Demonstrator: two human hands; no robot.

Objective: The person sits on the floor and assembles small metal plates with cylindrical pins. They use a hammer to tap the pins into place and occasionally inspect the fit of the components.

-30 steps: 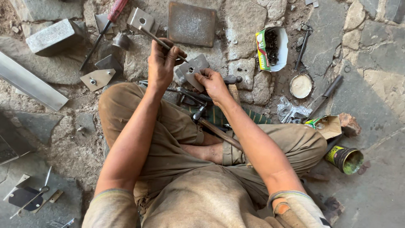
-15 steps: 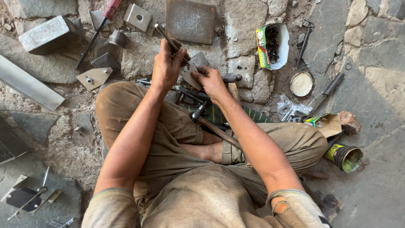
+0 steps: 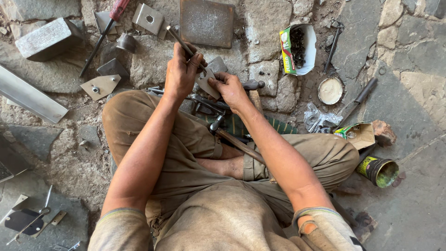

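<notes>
Your left hand (image 3: 182, 74) has its fingers curled tight around a thin metal rod (image 3: 179, 39), tip angled up-left. Your right hand (image 3: 231, 88) pinches a small grey metal plate (image 3: 207, 83) between thumb and fingers — held above your knees, touching the rod's lower end. A hammer (image 3: 232, 139) lies across your lap; a square steel plate (image 3: 206, 22) sits on the stone floor just beyond.

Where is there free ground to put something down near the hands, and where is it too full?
Bare grey stone paving lies right of the long dark rod, and more at the lower right below the green tin can. It is crowded around the left hand and right hand: small metal plates, a hammer, the open cardboard box.
</notes>
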